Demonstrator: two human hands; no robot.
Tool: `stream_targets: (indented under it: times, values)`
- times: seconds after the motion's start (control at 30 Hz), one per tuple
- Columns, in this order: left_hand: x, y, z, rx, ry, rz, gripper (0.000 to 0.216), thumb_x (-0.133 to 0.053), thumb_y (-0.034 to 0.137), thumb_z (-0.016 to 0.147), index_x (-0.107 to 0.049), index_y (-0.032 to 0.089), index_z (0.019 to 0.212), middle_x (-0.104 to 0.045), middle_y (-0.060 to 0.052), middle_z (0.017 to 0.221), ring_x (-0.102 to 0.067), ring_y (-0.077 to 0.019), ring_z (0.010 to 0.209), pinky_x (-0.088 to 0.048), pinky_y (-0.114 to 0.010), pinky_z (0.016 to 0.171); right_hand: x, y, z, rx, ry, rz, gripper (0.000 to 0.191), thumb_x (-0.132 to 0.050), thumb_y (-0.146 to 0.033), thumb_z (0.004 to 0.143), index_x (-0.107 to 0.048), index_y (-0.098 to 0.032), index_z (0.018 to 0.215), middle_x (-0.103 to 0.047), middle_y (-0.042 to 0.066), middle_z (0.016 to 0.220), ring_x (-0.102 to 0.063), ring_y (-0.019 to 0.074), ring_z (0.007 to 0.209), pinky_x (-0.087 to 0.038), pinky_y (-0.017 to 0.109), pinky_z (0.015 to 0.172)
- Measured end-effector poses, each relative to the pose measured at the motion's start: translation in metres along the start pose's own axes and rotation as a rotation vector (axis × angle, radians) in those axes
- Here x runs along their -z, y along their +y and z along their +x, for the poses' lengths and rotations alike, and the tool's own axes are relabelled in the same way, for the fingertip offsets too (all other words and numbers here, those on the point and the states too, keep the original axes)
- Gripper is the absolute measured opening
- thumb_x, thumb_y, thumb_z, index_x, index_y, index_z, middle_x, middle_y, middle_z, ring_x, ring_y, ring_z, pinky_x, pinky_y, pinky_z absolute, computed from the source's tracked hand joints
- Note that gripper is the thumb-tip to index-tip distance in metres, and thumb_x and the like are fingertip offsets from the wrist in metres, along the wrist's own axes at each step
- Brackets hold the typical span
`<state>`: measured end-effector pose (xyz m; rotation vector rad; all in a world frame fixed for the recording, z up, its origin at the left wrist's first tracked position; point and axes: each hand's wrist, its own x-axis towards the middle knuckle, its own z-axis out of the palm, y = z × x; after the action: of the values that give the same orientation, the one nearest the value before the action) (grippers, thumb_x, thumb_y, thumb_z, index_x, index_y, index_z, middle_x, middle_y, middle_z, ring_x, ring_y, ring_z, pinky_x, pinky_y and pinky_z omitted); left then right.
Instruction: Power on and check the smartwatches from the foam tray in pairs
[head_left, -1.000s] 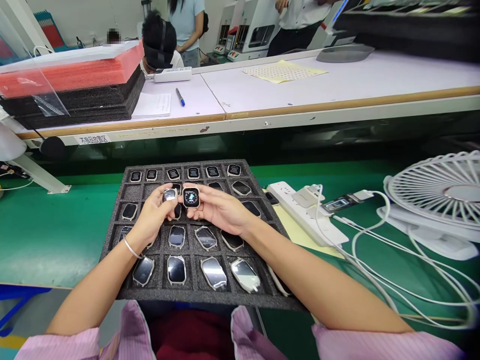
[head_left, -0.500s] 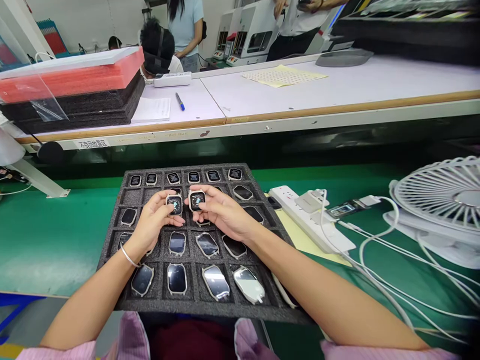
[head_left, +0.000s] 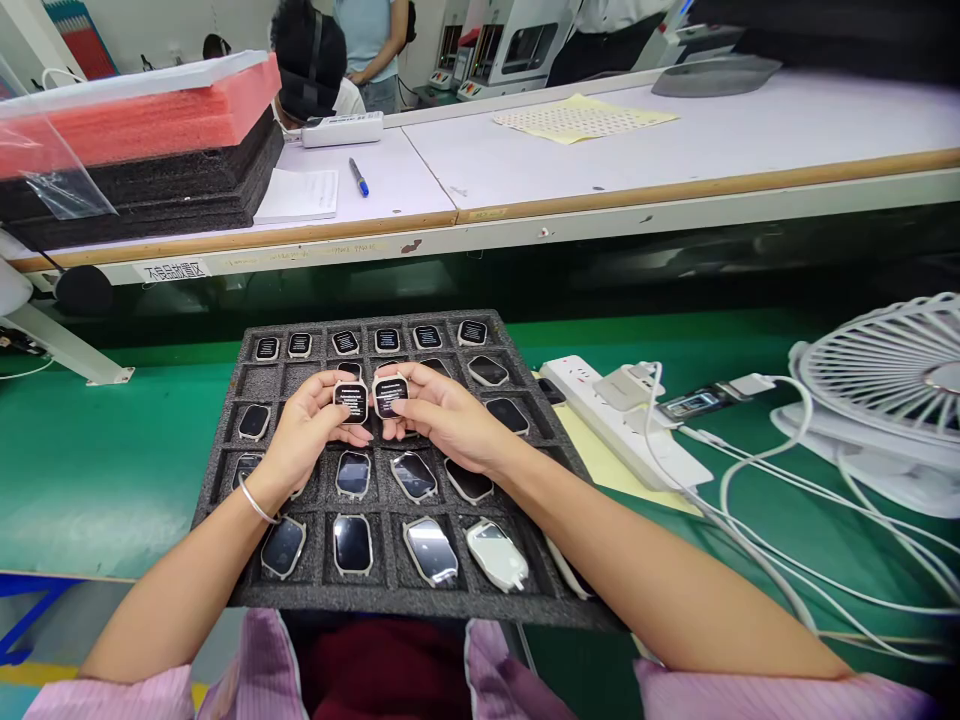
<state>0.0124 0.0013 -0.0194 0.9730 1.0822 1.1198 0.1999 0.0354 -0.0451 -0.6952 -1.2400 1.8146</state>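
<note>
My left hand (head_left: 311, 425) is closed around a smartwatch without a strap (head_left: 351, 402), the thumb lying on its lit screen. Beside it, my right hand (head_left: 439, 415) grips a second strapless smartwatch (head_left: 390, 396), its thumb on the screen too. Both screens show lines of white text on black. The two watches are side by side above a black foam tray (head_left: 315, 595). Several watch cases sit in the tray's compartments; the back row (head_left: 387, 340) has lit text screens, while nearer ones such as this watch (head_left: 352, 544) are dark. My hands and forearms hide some compartments.
Right of the tray lie a white power strip (head_left: 622, 420), a charger, loose white cables (head_left: 750, 480) and a white fan (head_left: 892, 390). A raised shelf (head_left: 480, 215) behind carries stacked foam (head_left: 150, 130), a pen (head_left: 358, 177) and paper. Other people are beyond it.
Both held watch screens have gone from a picture with a blue-green figure to white text. My hands keep their grip on the watches; the whole view has shifted slightly.
</note>
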Motion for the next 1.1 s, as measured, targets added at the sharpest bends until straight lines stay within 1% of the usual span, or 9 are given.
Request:
stream_targets:
  times: [0.1,0.23,0.37,0.47,0.67,0.77,0.93,1.0,1.1]
  values:
    - [0.0005,-0.0002,-0.0002,-0.007,-0.013,0.004,0.036,-0.066,0.018,0.071,-0.056,0.017,0.106,-0.068,0.000,0.090,-0.070,-0.0120,0.056,-0.062,-0.028,0.058,-0.0001,-0.0003,-0.0003,-0.002,0.004,-0.007,0.035,-0.072,-0.019,0.081,-0.059,-0.020,0.113,-0.071,0.002,0.092,-0.067,0.0119,0.063,-0.049,0.027,0.058]
    - [0.0004,-0.0003,-0.0001,-0.009,-0.009,0.010,0.036,-0.066,0.018,0.071,-0.056,0.017,0.105,-0.067,0.001,0.090,-0.070,-0.0121,0.055,-0.062,-0.027,0.057,0.0007,-0.0001,-0.0004,0.006,-0.004,-0.027,0.033,-0.072,-0.021,0.083,-0.059,-0.020,0.113,-0.069,0.000,0.086,-0.066,0.0126,0.064,-0.049,0.027,0.058]
    - [0.0000,-0.0005,-0.0002,-0.018,-0.010,0.019,0.035,-0.066,0.018,0.070,-0.057,0.016,0.104,-0.067,0.001,0.088,-0.070,-0.0121,0.055,-0.062,-0.026,0.058,0.0003,-0.0007,-0.0005,0.010,-0.005,-0.030,0.034,-0.071,-0.018,0.081,-0.059,-0.021,0.113,-0.070,0.001,0.090,-0.066,0.0124,0.063,-0.049,0.027,0.058]
    - [-0.0001,-0.0007,-0.0003,-0.026,-0.007,0.034,0.033,-0.066,0.019,0.072,-0.057,0.016,0.104,-0.067,0.001,0.091,-0.070,-0.0116,0.055,-0.062,-0.026,0.058,-0.0008,-0.0016,-0.0009,0.011,-0.004,-0.035,0.035,-0.069,-0.015,0.080,-0.059,-0.021,0.112,-0.069,0.000,0.087,-0.066,0.0128,0.063,-0.048,0.027,0.059]
    - [0.0009,-0.0011,-0.0002,-0.030,0.002,0.055,0.034,-0.067,0.020,0.072,-0.057,0.016,0.104,-0.068,-0.001,0.092,-0.069,-0.0108,0.054,-0.061,-0.025,0.057,-0.0009,-0.0021,-0.0019,0.016,-0.018,-0.052,0.032,-0.068,-0.014,0.080,-0.058,-0.020,0.110,-0.070,0.003,0.097,-0.066,0.0121,0.064,-0.049,0.028,0.060]
    - [0.0010,-0.0013,-0.0004,-0.030,-0.005,0.040,0.035,-0.065,0.018,0.070,-0.057,0.016,0.104,-0.067,0.000,0.091,-0.069,-0.0107,0.056,-0.061,-0.026,0.059,0.0006,-0.0013,-0.0020,0.027,-0.037,-0.065,0.036,-0.069,-0.013,0.080,-0.058,-0.020,0.113,-0.068,0.003,0.098,-0.066,0.0126,0.067,-0.050,0.029,0.061]
    - [0.0003,-0.0032,-0.0003,-0.064,-0.014,0.036,0.042,-0.067,0.011,0.064,-0.058,0.018,0.105,-0.064,0.000,0.102,-0.070,-0.0099,0.060,-0.062,-0.026,0.063,0.0024,0.0013,-0.0009,0.043,-0.033,-0.082,0.046,-0.072,-0.009,0.074,-0.056,-0.021,0.115,-0.064,-0.001,0.091,-0.066,0.0114,0.067,-0.049,0.026,0.061]
    - [0.0006,-0.0040,0.0003,-0.063,-0.026,0.039,0.039,-0.068,0.013,0.067,-0.058,0.018,0.105,-0.064,0.000,0.099,-0.070,-0.0100,0.059,-0.062,-0.027,0.062,0.0019,0.0016,-0.0002,0.034,-0.020,-0.088,0.042,-0.073,-0.011,0.076,-0.057,-0.021,0.113,-0.063,-0.002,0.086,-0.064,0.0108,0.064,-0.048,0.026,0.059]
    - [0.0018,-0.0042,0.0012,-0.036,-0.036,0.004,0.029,-0.067,0.026,0.077,-0.059,0.018,0.104,-0.065,0.000,0.088,-0.070,-0.0129,0.057,-0.063,-0.030,0.060,0.0008,0.0013,0.0008,-0.004,0.010,-0.034,0.027,-0.070,-0.025,0.084,-0.059,-0.021,0.108,-0.063,-0.002,0.080,-0.061,0.0108,0.059,-0.047,0.026,0.055]
